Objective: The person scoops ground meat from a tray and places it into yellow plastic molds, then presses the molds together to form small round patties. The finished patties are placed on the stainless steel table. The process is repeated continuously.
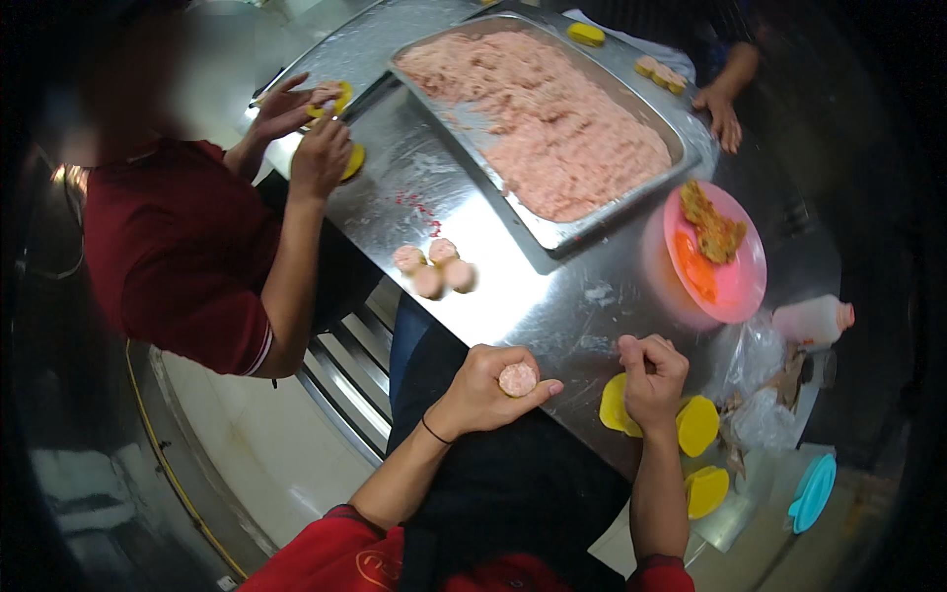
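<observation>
My left hand (pixel 481 390) wraps around a short roll (pixel 517 380) in front of my dark apron, its round end of pink minced meat facing up. The roll's sides are mostly hidden by my fingers. Over the table's near edge, my right hand (pixel 655 380) is closed with the thumb up; whatever it may hold is hidden. A flat yellow round (pixel 615 405) lies beside and partly behind it, with another yellow round (pixel 697 426) to its right and a third yellow round (pixel 707 491) nearer me. Several meat-topped pieces (pixel 426 280) stand on the table to the left.
A large metal tray (pixel 548 240) of pink minced meat fills the table's far middle. To its right are a pink bowl (pixel 742 296) with orange and brown contents, a bottle (pixel 804 322), and crumpled plastic (pixel 762 422). A turquoise lid (pixel 812 493) sits lower right. Co-workers' hands (pixel 322 163) work at left.
</observation>
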Tool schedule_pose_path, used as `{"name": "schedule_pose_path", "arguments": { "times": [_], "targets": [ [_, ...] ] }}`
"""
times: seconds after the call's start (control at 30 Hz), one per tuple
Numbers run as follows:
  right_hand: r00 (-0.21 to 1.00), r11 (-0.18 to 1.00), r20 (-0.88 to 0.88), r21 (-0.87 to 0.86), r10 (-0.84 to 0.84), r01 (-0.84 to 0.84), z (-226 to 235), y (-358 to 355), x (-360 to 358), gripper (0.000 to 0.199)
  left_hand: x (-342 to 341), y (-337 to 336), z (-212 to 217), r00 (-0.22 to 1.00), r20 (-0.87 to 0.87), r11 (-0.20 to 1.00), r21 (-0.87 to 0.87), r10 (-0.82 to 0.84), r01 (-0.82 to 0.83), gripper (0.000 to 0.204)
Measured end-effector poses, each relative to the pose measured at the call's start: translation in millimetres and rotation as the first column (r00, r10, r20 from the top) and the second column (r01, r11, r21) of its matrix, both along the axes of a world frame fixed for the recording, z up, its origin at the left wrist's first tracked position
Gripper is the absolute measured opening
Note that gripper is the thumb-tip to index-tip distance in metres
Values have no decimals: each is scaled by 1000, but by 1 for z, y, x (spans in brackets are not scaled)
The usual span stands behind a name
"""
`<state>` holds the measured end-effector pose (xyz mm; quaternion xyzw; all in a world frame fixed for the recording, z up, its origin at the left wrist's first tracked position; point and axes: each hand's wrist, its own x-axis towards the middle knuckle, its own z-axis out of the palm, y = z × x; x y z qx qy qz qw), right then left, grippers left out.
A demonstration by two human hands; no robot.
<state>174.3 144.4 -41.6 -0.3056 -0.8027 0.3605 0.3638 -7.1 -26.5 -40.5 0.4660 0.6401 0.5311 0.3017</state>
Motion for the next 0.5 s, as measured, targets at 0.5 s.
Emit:
{"name": "schedule_pose_path", "arguments": {
  "times": [0.5],
  "targets": [
    [948, 940, 65, 128, 311, -317, -19, -16, -163, 33, -23, -56, -2, 989, 43, 990, 20, 140, -141, 29]
  ]
}}
